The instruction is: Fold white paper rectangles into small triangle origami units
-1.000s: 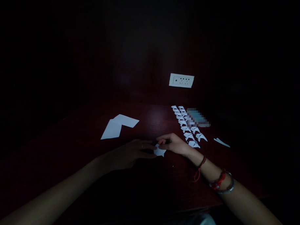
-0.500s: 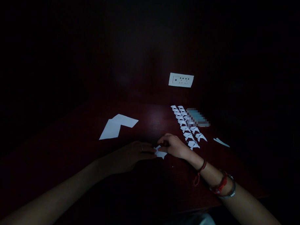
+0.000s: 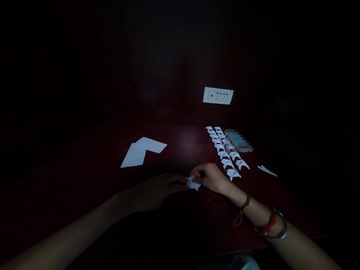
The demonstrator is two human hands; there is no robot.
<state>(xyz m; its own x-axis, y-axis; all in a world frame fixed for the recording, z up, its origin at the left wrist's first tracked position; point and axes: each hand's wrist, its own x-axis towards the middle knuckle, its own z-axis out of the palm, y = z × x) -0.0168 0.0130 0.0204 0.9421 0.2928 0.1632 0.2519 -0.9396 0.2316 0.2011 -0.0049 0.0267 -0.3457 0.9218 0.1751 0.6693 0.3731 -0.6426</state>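
Observation:
A small folded white paper piece (image 3: pixel 193 183) lies on the dark red table (image 3: pixel 185 213) between my two hands. My left hand (image 3: pixel 154 190) comes in from the left, its fingertips pressed on the piece's left edge. My right hand (image 3: pixel 210 176), with bracelets on the wrist, pinches the piece's right side with closed fingers. Two rows of several small folded white paper pieces (image 3: pixel 224 151) run diagonally just right of my right hand.
A larger folded white paper sheet (image 3: pixel 142 151) lies at the left back of the table. A blurred bluish flat object (image 3: pixel 238 141) sits beside the rows. A thin white paper strip (image 3: pixel 267 171) lies at the right. A white wall socket (image 3: pixel 218 96) is behind.
My right hand has drawn in slightly toward me and closed tighter on the paper piece. My left hand has barely moved.

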